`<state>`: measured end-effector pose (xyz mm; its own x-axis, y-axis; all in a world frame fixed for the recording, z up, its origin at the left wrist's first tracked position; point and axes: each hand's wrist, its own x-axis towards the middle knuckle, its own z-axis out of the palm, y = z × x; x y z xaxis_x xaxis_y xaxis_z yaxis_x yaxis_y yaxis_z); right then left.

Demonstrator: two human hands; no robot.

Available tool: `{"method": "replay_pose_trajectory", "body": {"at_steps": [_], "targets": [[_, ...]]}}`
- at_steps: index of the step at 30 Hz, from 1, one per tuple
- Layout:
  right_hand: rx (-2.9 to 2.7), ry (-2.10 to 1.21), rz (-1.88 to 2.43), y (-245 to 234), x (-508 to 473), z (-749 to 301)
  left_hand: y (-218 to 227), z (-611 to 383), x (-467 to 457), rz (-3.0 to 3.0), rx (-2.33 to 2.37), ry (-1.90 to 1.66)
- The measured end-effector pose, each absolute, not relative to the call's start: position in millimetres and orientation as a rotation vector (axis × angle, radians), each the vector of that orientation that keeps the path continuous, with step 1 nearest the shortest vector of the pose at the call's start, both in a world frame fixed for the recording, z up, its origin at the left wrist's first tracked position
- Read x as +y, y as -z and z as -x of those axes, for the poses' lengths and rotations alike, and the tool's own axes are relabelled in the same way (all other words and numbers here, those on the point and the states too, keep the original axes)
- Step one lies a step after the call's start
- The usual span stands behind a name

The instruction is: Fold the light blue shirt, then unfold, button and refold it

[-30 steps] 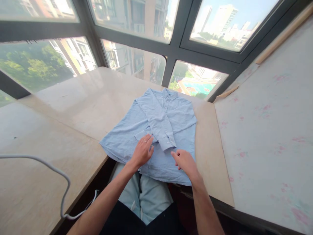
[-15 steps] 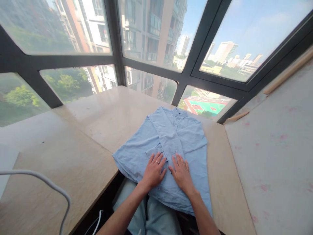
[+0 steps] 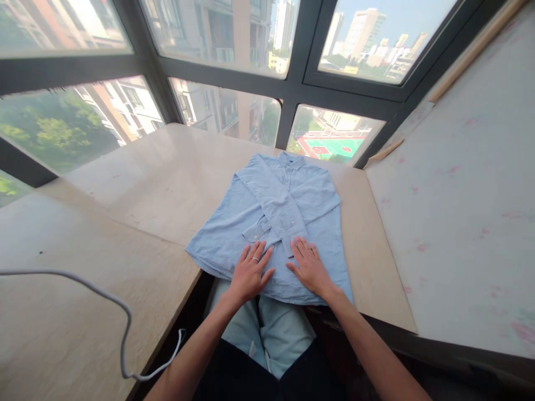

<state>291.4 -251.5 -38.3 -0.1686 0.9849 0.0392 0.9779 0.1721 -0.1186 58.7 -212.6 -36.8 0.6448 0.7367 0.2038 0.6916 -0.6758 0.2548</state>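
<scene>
A light blue button-up shirt [image 3: 276, 206] lies front side up, its collar toward the window and its hem at the edge near my lap. Both sleeves are folded across the front, crossing each other, with the cuffs near the middle. My left hand [image 3: 251, 270], a ring on one finger, rests flat on the lower front just below one cuff. On the lower right part of the shirt, my right hand [image 3: 310, 267] lies with fingers stretched, its fingertips at the other cuff. Neither hand grips the cloth.
The shirt lies on a beige stone ledge [image 3: 146, 195] that runs along dark-framed windows [image 3: 234, 81]. A white cable [image 3: 104, 298] curves over the ledge at the left. A wall with pale floral paper [image 3: 455, 223] stands at the right.
My view has tilted down and turned slightly right. Both hands have moved a little apart on the shirt, and the cuffs now show more fully above the fingers.
</scene>
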Motion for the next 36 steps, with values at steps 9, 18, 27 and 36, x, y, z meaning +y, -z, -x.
{"method": "replay_pose_trajectory", "body": {"at_steps": [9, 18, 27, 36], "targets": [[-2.545, -0.191, 1.72, 32, -287, -292, 30, -8, -209, -2.94, 0.768, -0.105], [-2.583, -0.039, 1.752, 26, -290, -276, 23, 1, -179, -3.039, 0.563, -0.055], [-2.62, -0.069, 1.724, 15, -292, -266, -4, -11, -168, -2.749, 0.674, -0.093], [-2.456, -0.47, 1.576, 4, -276, -291, -27, -25, -153, -2.47, 0.863, -0.047]]}}
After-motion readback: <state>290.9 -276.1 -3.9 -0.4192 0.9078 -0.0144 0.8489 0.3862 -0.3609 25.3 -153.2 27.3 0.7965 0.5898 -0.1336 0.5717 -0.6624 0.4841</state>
